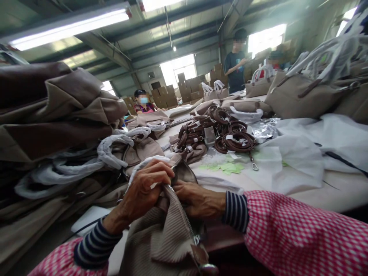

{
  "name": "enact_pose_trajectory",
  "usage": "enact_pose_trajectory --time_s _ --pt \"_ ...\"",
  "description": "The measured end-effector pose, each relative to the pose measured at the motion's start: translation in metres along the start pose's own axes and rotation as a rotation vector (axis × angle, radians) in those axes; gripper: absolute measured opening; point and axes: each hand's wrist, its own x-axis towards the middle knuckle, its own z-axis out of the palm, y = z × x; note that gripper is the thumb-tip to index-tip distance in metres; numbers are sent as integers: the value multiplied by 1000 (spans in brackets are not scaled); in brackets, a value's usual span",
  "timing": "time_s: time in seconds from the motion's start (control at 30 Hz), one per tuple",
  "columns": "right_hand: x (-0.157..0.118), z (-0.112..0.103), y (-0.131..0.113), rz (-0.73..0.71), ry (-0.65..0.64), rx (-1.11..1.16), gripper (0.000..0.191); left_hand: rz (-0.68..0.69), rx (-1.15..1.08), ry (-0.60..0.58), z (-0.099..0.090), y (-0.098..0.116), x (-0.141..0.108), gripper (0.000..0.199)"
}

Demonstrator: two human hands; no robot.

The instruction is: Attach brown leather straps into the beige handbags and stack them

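In front of me is a taupe ribbed handbag [166, 234], with a metal zipper [184, 214] along its open edge. My left hand [146, 191] is closed on the bag's edge near the zipper's far end, thumb and fingers pinching the fabric. My right hand [198, 199] reaches in at the bag's opening from the right. Its fingers are mostly hidden by the fabric and zipper edge. Close to my body, the zipper slider [197, 239] and a brown leather tab [199, 253] show at the bag's near end.
Stacked bags [57, 107] rise on the left, with white-wrapped handles [115, 149]. Coiled brown straps [235, 140] and green paper slips [227, 167] lie on the table ahead. More handbags [304, 96] and white wrapping sheets [299, 153] are at right. Two co-workers and cardboard boxes [189, 88] are farther back.
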Motion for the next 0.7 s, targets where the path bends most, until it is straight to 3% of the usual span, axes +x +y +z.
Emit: enact_pose_trajectory --time_s 0.13,0.23,0.37,0.47,0.57,0.7 --pt "-8 -24 8 141 203 237 16 -109 -57 -174 -19 -3 1 24" --pt "2 -40 26 305 324 24 20 -127 -36 -307 -32 -2 11 23" --pt "23 -36 50 362 169 -325 22 -47 229 -512 -27 0 34 24" --pt "29 -19 60 351 103 -459 30 -113 502 -637 -9 -9 45 17" --pt "26 -8 64 346 74 -474 31 -148 676 -642 4 -23 42 24" --pt "22 -10 66 361 43 -434 35 -102 692 -588 4 -40 26 35"
